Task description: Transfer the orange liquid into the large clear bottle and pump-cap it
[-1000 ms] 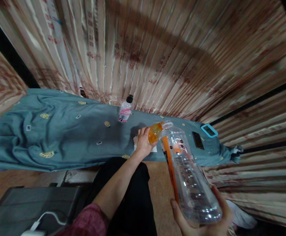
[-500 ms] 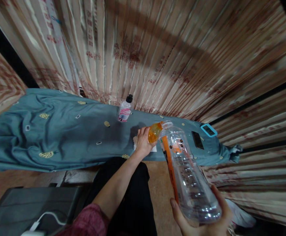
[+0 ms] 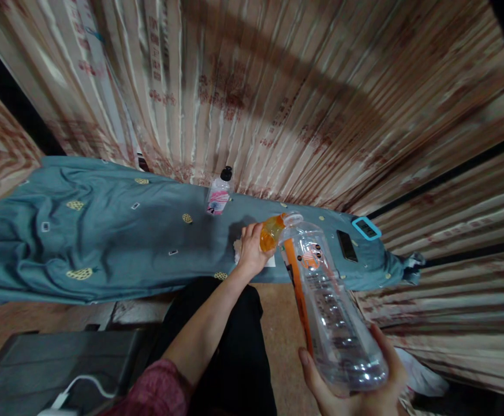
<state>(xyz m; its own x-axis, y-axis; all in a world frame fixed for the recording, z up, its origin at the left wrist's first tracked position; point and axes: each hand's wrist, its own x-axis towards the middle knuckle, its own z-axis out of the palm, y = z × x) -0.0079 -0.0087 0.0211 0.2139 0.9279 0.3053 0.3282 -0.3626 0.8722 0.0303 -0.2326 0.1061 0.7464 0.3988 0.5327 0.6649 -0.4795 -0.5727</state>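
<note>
My left hand (image 3: 252, 251) is closed round a small bottle of orange liquid (image 3: 272, 233), tilted with its neck to the right. Under my right hand's (image 3: 364, 387) grip is the base of a large clear plastic bottle (image 3: 329, 306) with an orange label strip, which leans towards the left hand. The mouths of the two bottles meet or nearly meet; whether they touch I cannot tell. No liquid shows in the clear bottle. Beneath my left hand lies white paper (image 3: 271, 262), mostly covered by the hand and the bottle.
A clear bottle with a pink label and black cap (image 3: 219, 193) stands on the green pineapple-print cloth (image 3: 122, 242). To the right lie a dark phone (image 3: 347, 246) and a blue-framed device (image 3: 366, 228). Pleated curtains (image 3: 243, 98) hang behind. A white cable (image 3: 87, 381) rests on a dark box.
Both hands keep hold of their bottles in nearly the same pose. The whole view has shifted very slightly; nothing else visibly moves.
</note>
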